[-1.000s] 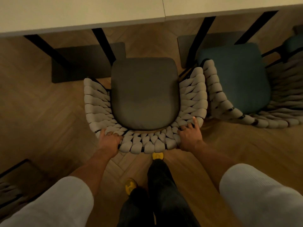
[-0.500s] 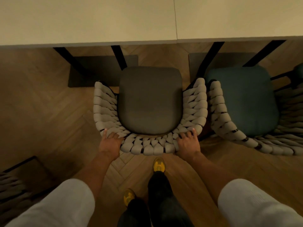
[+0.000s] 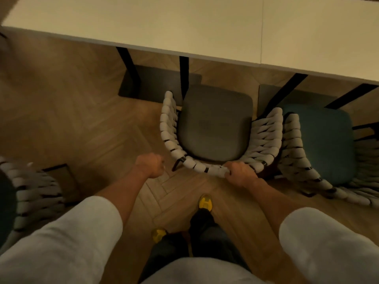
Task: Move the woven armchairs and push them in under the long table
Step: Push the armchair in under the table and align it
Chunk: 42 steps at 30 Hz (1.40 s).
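Head view looks down on a grey-cushioned armchair [image 3: 215,124] facing the long surface [image 3: 184,27]. Its seat shows almost wholly on the near side of that surface's edge, so by my judgement the push-in is not finished. The right hand [image 3: 242,174] is curled over the woven back rim and clamped on it, probably to steer and shove the chair forward. The left hand [image 3: 150,165] is balled into a loose fist that holds nothing, and sits clear of the rim on the side away from the surface.

One of the surface's black legs [image 3: 183,78] stands close by the chair's left arm, which is likely why the chair sits slightly angled. It would need to slide in between the legs.

A teal-cushioned armchair [image 3: 320,140] stands further right along the surface, its woven side touching or nearly touching the grey one. A third armchair [image 3: 30,191] waits well back from the surface on the herringbone floor [image 3: 71,119].
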Tool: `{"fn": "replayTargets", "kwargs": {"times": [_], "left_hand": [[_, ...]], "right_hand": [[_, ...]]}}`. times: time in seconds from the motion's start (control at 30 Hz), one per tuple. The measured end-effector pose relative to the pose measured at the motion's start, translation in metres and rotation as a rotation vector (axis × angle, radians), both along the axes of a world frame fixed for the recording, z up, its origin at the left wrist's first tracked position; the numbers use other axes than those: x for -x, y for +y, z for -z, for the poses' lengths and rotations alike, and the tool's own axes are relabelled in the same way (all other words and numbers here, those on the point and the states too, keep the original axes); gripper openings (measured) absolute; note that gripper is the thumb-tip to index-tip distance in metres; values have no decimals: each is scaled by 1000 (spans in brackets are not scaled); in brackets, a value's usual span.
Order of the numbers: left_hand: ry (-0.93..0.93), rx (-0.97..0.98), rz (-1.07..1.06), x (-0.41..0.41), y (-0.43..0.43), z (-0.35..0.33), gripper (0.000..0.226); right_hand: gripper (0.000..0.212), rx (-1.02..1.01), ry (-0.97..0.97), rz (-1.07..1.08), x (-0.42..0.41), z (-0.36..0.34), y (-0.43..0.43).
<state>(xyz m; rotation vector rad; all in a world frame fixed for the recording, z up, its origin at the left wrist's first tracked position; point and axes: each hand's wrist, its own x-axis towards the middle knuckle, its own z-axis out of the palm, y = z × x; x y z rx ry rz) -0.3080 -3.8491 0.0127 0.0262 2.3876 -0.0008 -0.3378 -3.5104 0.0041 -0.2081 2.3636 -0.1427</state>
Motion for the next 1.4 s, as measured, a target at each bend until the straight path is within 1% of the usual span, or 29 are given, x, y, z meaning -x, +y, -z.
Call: {"fn": "replayTargets", "kwargs": {"times": [0.03,0.13,0.27,0.43,0.57,0.7,0.83,1.0,1.13,1.23,1.4], "left_hand": [[-10,-4,-27,-11,-13,-4,45],[-23,-20,-91,-48,-58,-11,46],[9,-12,-174,-116,-118,-14,45],[17,-43,-373,-204,-181,-11,44],[54,-69,-542,-268,-226,-15,38],[92,-89,-723,-326,-264,-13,35],[154,-90,-856,-369,-285,-16,35],[234,-61,-1013,-404,-307,-8,33],[297,-26,-1114,-413,-326,-6,29],[321,-12,-1192,-410,-342,-1,26],[331,8,-1264,-380,-377,14,25]], "right_hand": [[49,-7,-5,-7,-6,-3,-12],[43,-2,-12,-82,-24,-17,-59],[39,32,-1,-175,-51,-24,-129],[36,83,46,-345,-88,-35,-224],[34,82,32,-472,-111,-33,-298],[42,83,8,-580,-131,-31,-366],[48,105,6,-697,-144,-31,-423],[48,128,5,-853,-153,-29,-482],[51,116,27,-962,-146,-28,-528],[51,124,44,-1036,-133,-29,-565],[50,151,71,-1084,-88,-24,-628]]}}
